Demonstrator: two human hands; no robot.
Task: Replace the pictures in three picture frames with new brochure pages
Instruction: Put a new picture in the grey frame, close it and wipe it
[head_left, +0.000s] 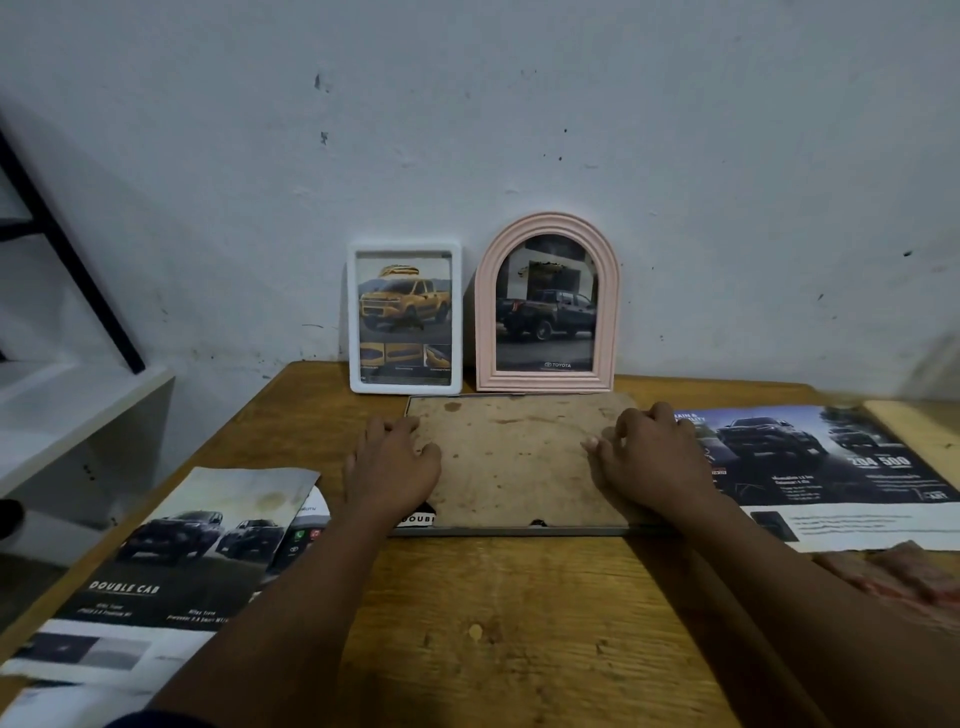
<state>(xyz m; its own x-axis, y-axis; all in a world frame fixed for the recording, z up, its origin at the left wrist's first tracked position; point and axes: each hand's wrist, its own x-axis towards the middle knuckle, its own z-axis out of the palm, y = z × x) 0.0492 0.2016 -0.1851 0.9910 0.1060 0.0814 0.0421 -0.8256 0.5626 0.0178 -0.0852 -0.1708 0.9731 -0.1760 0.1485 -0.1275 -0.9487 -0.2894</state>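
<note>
Plainly, the third frame (519, 462) lies face down on the desk (519, 623), its brown backing board up, with its long axis running left to right, square across the person's front. The left hand (392, 462) rests over the frame's left edge and the right hand (654, 457) over its right edge, so the frame sits between the two, reached equally by both. Each grip is loose: fingers curled and pressing on the board near the edges, closed on nothing that I can make out.

Against the far wall stand the white frame (405, 317) with a yellow truck page and, just to its right, the pink arched frame (547, 304) with a dark truck page. Both look already filled. One brochure page (171, 551) lies at near left, and another brochure sheet (831, 467) at right, its edge under the right hand.

Judging by this, the next move turns on the board's two short ends: prising or sliding there, one hand to each end.
</note>
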